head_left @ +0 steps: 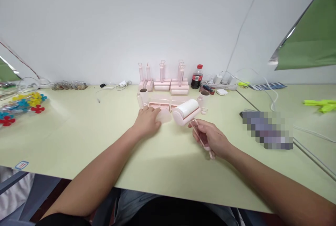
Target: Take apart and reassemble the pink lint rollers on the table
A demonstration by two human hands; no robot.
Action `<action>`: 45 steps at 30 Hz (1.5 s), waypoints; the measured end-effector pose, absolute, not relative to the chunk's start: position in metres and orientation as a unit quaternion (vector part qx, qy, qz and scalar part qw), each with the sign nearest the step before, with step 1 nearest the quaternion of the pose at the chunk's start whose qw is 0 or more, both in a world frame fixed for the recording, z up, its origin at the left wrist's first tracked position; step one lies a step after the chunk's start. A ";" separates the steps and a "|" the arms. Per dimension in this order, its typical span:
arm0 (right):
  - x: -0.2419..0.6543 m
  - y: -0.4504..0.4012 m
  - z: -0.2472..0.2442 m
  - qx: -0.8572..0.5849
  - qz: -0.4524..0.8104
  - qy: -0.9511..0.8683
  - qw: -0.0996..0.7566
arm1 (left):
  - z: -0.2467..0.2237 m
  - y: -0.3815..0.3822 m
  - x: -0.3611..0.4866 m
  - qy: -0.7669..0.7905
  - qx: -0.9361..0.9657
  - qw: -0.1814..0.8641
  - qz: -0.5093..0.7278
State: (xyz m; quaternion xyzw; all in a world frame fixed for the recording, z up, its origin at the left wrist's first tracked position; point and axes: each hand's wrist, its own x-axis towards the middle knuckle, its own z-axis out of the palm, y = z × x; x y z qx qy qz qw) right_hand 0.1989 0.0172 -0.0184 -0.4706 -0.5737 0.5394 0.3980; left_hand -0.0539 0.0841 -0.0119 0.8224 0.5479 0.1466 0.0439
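Seemingly mid-fitting: the right grip (pixel 214 138) clasps a pink-and-white cylindrical plastic roller (pixel 187 111); at its nine o'clock, the left grip (pixel 147 120) pinches a rounded translucent plastic cover (pixel 164 116); aligning seems called for.

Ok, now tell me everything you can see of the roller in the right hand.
The roller has a plain white cylinder set in a pale pink housing, which looks like smooth plastic. Its handle, pinkish and see-through, ends in a small pink loop. It is tilted, head forward and handle slanting back toward the person, and seems lifted off the table. The right hand has its grip around the handle, partly hiding it.
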 end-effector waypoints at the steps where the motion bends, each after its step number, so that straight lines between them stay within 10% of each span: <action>1: 0.199 0.018 -0.019 -0.475 0.548 -0.570 0.386 | -0.009 0.084 -0.055 0.555 0.810 0.091 0.169; 10: 0.195 0.015 -0.028 -0.442 0.606 -0.600 0.278 | 0.005 0.085 -0.058 0.400 0.636 0.535 0.386; 45: 0.191 0.016 -0.033 -0.439 0.663 -0.522 0.309 | -0.010 0.070 -0.038 0.411 0.625 0.598 0.286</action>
